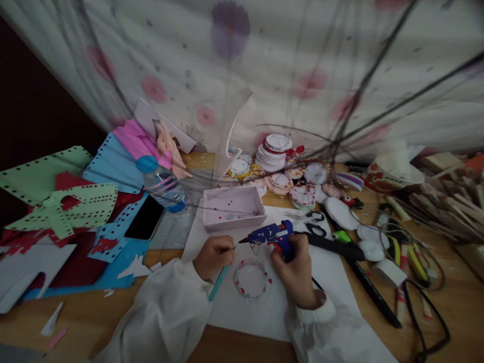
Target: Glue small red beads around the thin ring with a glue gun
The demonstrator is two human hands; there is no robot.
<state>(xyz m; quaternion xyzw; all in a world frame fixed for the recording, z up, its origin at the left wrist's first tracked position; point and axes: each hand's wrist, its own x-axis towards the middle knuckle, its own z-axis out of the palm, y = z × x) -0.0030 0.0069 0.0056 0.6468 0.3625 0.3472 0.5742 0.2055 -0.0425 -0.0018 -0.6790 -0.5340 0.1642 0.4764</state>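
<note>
On my feed, the right hand (297, 267) was clenched round the grip of the blue glue gun (270, 234), a finger seemingly at the trigger, with the nozzle pointing left. The left hand (214, 257) pinched a slim teal stick (221, 276) like a pen, its upper end raised to meet the nozzle tip. I couldn't tell whether glue was on it; that spot was too small and dim.

Just below, between both hands, the little beaded ring (252, 278) lay flat on the white sheet (242, 312), and neither hand touched it. I read this as the glue-loading step: taking a dab from the gun onto the stick, with the ring waiting beneath.

As I judged it, the next move called for a light squeeze, a steady left wrist, and a short, careful drop of the stick tip down to the ring's rim without nudging the beads. The gun's hot nozzle needed keeping off the paper and the fingers.

Around the work, the shallow pink tray (232, 207) sat just beyond the sheet's far edge and scissors (312, 222) lay right of the gun. A water bottle (162, 184) lay on its side near a dark phone (144, 218), and a stack of round discs (274, 151) stood farther back on the wooden table (94, 312).
</note>
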